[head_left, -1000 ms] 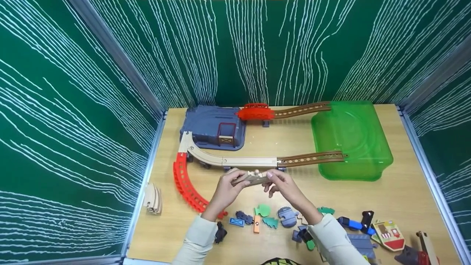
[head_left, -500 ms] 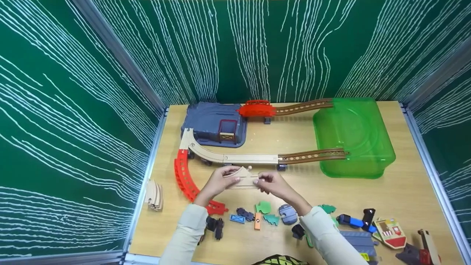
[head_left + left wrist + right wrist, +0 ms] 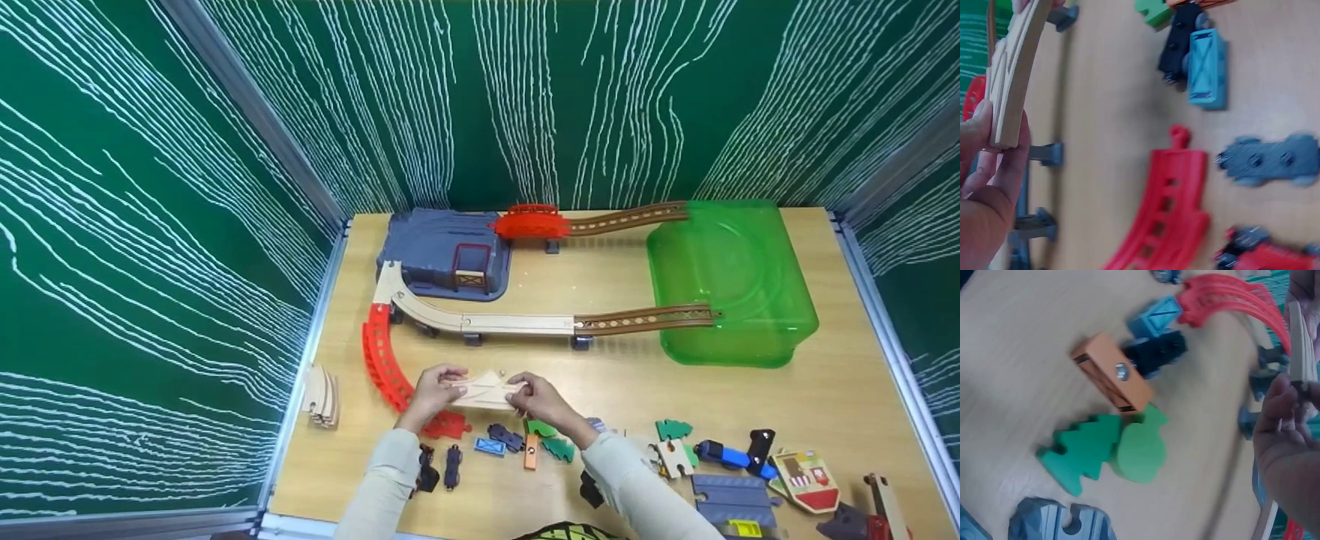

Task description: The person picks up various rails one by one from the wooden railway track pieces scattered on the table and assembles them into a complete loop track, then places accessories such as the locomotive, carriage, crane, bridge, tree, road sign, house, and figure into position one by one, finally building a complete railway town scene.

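Pale wood is what both hands grip: a forked switch track (image 3: 486,390), held flat just above the desk (image 3: 750,397) near its front edge. The left hand (image 3: 433,388) pinches the left end and the right hand (image 3: 536,397) pinches the right end, fingers curled over the piece.

From the head view the whole layout shows. The switch hangs just right of the red curve (image 3: 384,367), whose end lies near the left wrist. Behind it runs a wooden line (image 3: 480,322) on small piers, joined to a brown ramp (image 3: 645,319) that rests on the green tub (image 3: 731,281). A grey tunnel block (image 3: 446,251) and a red bridge (image 3: 532,223) stand at the back, and a stack of curves (image 3: 321,394) lies near the left wall. Loose pieces are scattered along the front.

The left wrist view adds what the head view cannot: the switch (image 3: 1013,73) seen edge-on, its grooves plain, with thumb and fingers clamped on its end. Below lie the knobbed end of the red curve (image 3: 1168,208), a blue crate wagon (image 3: 1207,67) and a blurred grey wagon (image 3: 1269,160).

The right wrist view shows the right hand's fingers (image 3: 1278,410) closed on the switch's thin edge (image 3: 1300,343), and, close under it, two green trees (image 3: 1106,447) touching an orange block (image 3: 1112,371).
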Available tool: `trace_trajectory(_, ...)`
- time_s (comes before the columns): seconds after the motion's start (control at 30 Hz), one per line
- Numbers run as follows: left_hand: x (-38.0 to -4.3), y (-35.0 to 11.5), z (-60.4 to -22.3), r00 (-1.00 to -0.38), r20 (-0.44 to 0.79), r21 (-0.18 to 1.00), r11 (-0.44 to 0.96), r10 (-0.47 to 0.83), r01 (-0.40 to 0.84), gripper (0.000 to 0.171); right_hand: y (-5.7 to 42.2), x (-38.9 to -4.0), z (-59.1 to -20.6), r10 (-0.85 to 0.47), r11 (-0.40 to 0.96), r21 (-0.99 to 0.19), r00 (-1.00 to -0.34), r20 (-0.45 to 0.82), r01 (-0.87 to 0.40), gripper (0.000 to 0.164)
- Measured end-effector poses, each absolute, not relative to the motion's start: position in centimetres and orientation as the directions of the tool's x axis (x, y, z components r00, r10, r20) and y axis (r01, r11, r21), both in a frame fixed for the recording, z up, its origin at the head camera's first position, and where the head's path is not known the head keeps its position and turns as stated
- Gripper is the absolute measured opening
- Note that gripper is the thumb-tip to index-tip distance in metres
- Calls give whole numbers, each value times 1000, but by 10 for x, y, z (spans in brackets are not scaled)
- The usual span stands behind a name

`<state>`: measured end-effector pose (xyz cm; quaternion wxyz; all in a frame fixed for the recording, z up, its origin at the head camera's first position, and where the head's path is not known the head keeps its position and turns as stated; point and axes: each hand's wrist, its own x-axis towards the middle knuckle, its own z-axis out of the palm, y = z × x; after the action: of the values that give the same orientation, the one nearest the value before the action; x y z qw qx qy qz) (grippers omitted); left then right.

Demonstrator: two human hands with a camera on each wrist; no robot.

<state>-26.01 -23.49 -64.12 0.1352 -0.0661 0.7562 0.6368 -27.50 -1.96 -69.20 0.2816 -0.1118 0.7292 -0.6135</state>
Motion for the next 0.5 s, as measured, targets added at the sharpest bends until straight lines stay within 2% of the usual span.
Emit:
trace_trajectory(0.13, -254, -224, -656, -953, -302, 942, 166, 27, -293, 32, -20, -272, -699, -550, 410, -895, -830, -90, -175, 70)
trace_trajectory(0.23, -253, -215, -675, -958, -286, 944, 172, 10, -280, 30, -20, -272, -703, -628, 506, -753, -778, 13, -420, 77)
trace_trajectory(0.3, -252, -212, -690, -964, -265, 952, 159, -2, -262, 29, -21, -272, -705, -656, 529, -693, -754, 31, -489, 74)
trace_trajectory(0.37, -250, -211, -705, -974, -228, 965, 131, -13, -227, 29, -21, -274, -707, -654, 557, -660, -756, 25, -504, 70)
trace_trajectory(0.4, -251, -214, -722, -986, -169, 981, 94, -4, -169, 28, -20, -275, -708, -641, 565, -660, -767, 27, -496, 68)
trace_trajectory(0.47, -247, -213, -730, -986, -163, 985, 51, -22, -164, 32, -17, -277, -709, -603, 575, -678, -797, 28, -458, 65)
trace_trajectory(0.5, -244, -213, -733, -990, -139, 987, 74, -32, -141, 32, -14, -278, -710, -579, 581, -685, -815, 32, -440, 64)
